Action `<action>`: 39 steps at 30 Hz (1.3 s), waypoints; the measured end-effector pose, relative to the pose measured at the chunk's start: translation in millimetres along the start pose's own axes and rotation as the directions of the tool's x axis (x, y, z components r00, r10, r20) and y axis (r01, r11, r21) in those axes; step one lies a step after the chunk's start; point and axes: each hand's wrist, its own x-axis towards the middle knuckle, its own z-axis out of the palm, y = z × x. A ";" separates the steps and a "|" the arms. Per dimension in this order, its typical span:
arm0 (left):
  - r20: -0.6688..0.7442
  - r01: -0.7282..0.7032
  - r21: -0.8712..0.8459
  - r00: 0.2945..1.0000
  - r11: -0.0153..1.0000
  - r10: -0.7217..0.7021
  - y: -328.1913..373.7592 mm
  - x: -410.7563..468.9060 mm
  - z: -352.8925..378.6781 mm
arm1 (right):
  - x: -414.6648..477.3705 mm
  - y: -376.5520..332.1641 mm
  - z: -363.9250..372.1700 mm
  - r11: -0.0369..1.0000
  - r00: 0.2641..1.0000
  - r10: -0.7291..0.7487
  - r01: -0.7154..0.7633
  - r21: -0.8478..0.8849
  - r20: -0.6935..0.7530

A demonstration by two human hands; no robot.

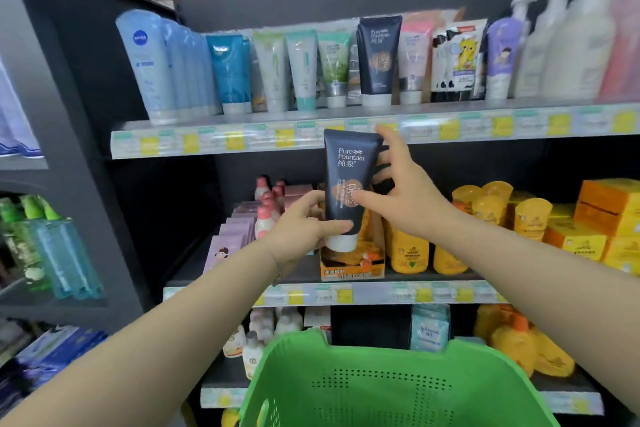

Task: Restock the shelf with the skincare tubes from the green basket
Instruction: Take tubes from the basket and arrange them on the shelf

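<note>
Below the top shelf's price rail (311,136) you hold the dark Pure Fountain tube (346,181) upright, cap down, well above the green basket (381,392). Your left hand (301,232) grips it just above the white cap. Your right hand (408,194) pinches it higher up, thumb across the front and the other fingers (384,160) spread behind the right edge.

The likeliest slip comes if you let go with one hand before the other has a firm hold, since the smooth tube could drop onto the orange boxes (353,267) beneath. Its matching tube (379,59) stands on its cap between a green tube (334,63) and a pink tube (414,59). Pushing in carelessly could topple that row, and setting it too near the lip could tip it off.
</note>
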 end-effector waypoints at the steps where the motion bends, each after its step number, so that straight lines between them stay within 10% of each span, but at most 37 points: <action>1: -0.005 -0.006 0.000 1.000 1.000 0.006 4.2 1.5 1.3 | 2.2 -1.5 -1.2 1.000 1.000 -0.005 0.006 0.020 -0.021; 39: -0.191 -0.267 0.075 0.942 0.961 0.276 183.3 126.6 32.5 | 146.2 -15.5 -107.1 0.984 0.937 0.071 -0.010 0.178 -0.342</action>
